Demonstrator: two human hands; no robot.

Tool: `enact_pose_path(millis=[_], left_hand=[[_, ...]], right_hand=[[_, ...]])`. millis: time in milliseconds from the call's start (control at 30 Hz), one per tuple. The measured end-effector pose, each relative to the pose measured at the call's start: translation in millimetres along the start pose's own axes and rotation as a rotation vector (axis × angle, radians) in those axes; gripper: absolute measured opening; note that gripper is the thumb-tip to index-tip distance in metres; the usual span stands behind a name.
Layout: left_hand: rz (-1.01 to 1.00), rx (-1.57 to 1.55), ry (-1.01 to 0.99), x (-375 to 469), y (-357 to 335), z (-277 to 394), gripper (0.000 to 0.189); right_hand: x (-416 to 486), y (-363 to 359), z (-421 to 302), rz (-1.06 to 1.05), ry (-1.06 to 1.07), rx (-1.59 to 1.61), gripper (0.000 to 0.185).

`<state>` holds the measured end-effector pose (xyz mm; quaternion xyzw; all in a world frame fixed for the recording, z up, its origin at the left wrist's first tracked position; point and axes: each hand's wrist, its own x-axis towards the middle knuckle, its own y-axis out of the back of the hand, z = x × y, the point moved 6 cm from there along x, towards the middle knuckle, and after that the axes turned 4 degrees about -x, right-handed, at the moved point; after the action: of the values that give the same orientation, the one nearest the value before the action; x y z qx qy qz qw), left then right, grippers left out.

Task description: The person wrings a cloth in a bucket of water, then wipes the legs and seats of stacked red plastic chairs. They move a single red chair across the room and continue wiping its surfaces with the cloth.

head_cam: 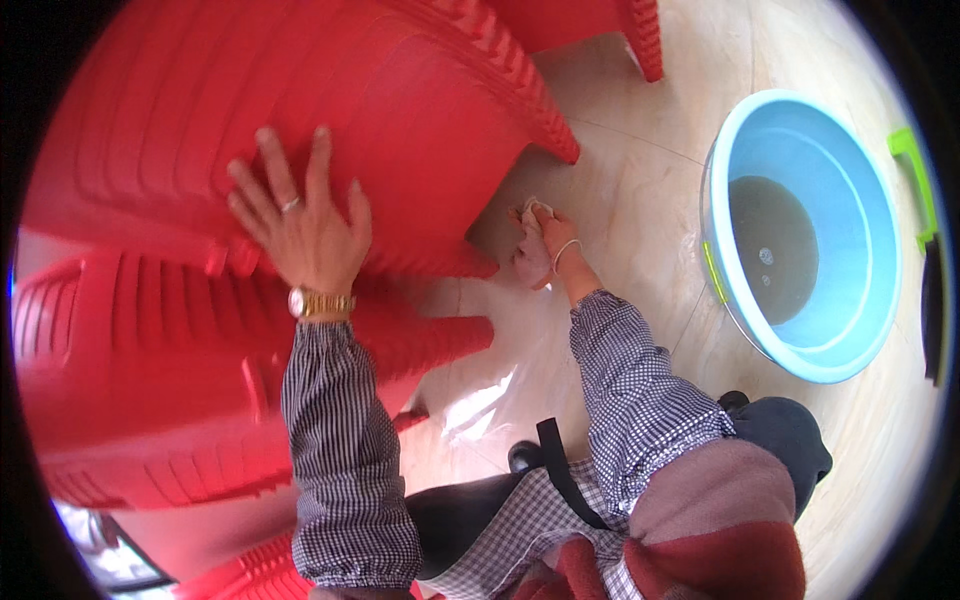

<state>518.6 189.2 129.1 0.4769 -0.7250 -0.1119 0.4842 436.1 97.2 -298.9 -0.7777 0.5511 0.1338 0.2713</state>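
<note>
My left hand (311, 217) rests with spread fingers against the broad face of a stack of red plastic stools or chairs (405, 142). A ring and a gold wristwatch (322, 303) are on that hand and wrist. Low by the floor, my right hand (553, 231) grips a damp-looking, pinkish cloth (531, 259) near the foot of the stack. Part of the cloth hangs below the fingers. A second red plastic stack (187, 360) stands close beside the first, partly behind my left forearm.
A light blue plastic basin (847, 247) with murky water (776, 247) stands on the glossy tiled floor (637, 150) to the right. Past it at the rim is a green and black handled object (919, 187). Another red stack (577, 22) is at the top.
</note>
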Motion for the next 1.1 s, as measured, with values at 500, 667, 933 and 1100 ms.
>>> enact_pose_path(millis=[500, 667, 933, 1100], left_hand=[[0.086, -0.299, 0.264, -232, 145, -57, 0.029], [0.170, -0.273, 0.716, -284, 148, -88, 0.025], [-0.120, -0.679, 0.623, -289, 104, -48, 0.023], [-0.557, -1.124, 0.526, -285, 66, 7, 0.028]], right_hand=[[-172, -78, -5, -0.346, 0.233, -0.260, 0.039], [-237, -135, -58, -0.451, 0.502, -0.109, 0.030], [-227, -141, -58, -0.367, 0.829, -0.656, 0.023], [-193, -86, 3, -0.493, 0.469, -0.948, 0.029]])
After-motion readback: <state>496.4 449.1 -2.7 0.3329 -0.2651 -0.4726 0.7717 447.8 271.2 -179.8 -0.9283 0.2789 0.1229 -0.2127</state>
